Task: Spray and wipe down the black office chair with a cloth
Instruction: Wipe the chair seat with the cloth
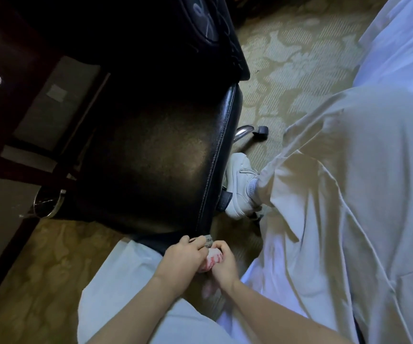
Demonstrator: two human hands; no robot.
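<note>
Black office chair (150, 157): its leather seat fills the middle of the view, beside dark wood furniture (6, 70). The near corner of the seat, with its stitched seam, lies just beyond both hands.
Cloth (211, 260): a red-and-white bundle bunched between the two hands, just short of that corner and not yet on the leather.
Left hand (183, 256): knuckles up, with the fingers curled over the top of the cloth. The fingertips sit by a small grey piece (208, 238); it is too small to tell whether that is a spray nozzle.
Right hand (225, 263): thumb and fingers are wrapped round the other side of the bundle. The wrist bends inward and the forearm comes in from the lower right.
Step in hand: this looks like readying the cloth, by gathering or folding it, before it goes to the seat edge.
Doing it well: fold the cloth to a flat pad so a broad, clean face meets the leather. Start at the near corner and run along the seam, where dirt likely lodges, then cross the seat in overlapping passes toward the far side. Keep the pressure even and brace the chair, since it stands on a caster (262, 131) base and may roll on the carpet (299, 58).
Nearby: a white shoe (240, 184) by the seat edge, and pale trousers (337, 194).
</note>
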